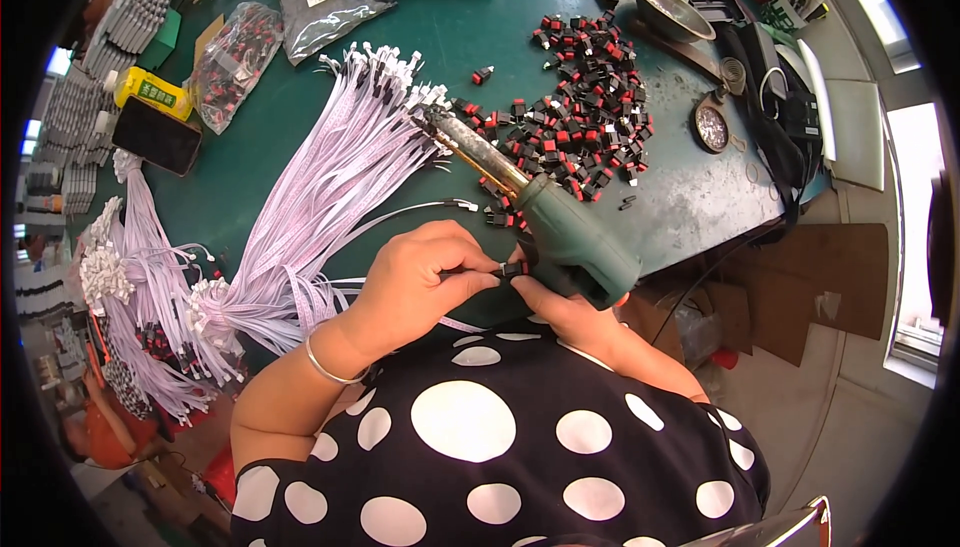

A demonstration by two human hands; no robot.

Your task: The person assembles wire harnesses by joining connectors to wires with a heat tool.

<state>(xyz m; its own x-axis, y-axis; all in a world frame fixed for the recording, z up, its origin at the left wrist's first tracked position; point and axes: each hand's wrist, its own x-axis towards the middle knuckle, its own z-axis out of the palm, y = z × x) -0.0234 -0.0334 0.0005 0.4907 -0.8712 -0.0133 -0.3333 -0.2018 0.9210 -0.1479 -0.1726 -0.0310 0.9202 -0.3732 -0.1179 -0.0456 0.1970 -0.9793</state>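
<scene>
My left hand (425, 272) is closed in a pinch on a thin dark lead at the table's near edge. The lead runs toward a small black and red rocker switch (515, 269) between my two hands. My right hand (570, 315) grips that switch with thumb and finger; its other fingers are partly hidden behind a green heat gun (580, 242). The gun's metal nozzle points up and left, over the tabletop. Left of my hands lies a large bundle of white-pink flat cables (335, 162) with white connectors. One cable with a dark end (460, 205) lies just beyond my left hand.
A heap of black and red switches (590, 97) spreads beyond the heat gun. Further cable bundles (130, 267), a yellow bottle (155, 94), a dark phone (157, 135) and plastic bags (235, 62) sit at left. A metal bowl (675, 9) and a tape roll (711, 127) stand at right.
</scene>
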